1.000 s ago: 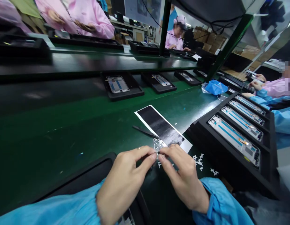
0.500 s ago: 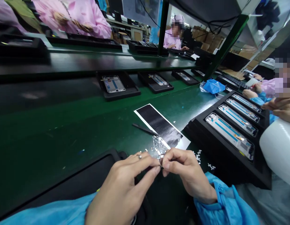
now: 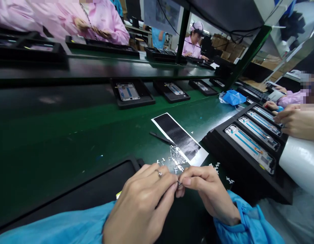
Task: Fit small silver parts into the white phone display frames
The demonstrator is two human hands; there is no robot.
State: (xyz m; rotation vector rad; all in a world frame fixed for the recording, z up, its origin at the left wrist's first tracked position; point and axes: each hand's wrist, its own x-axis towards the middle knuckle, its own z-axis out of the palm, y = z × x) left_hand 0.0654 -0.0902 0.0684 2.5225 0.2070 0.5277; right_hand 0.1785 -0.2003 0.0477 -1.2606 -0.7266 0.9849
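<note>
My left hand (image 3: 144,200), with a ring on one finger, is closed in a pinch near the bottom middle. Fingertip to fingertip with it, my right hand (image 3: 205,188) pinches too. Between them shows a tiny dark piece (image 3: 179,183), too small to name. Just beyond the fingers lie small loose silvery and white pieces (image 3: 177,156). Black tweezers (image 3: 160,137) rest with their tip by a white-edged sheet (image 3: 179,137) covered in dark strips. More little white bits (image 3: 229,180) are scattered right of my right hand.
At right stands a stack of black trays (image 3: 248,162) with phone frames, a co-worker's hand (image 3: 296,122) over it. Smaller black trays (image 3: 147,100) line the green bench (image 3: 78,135). A blue bundle (image 3: 234,97) lies farther back. A black tray (image 3: 91,189) sits at lower left.
The view has shifted slightly, so most things appear a little farther right. My hands stay together, still pinching. The co-worker's hand at right has moved lower and left over the trays.
</note>
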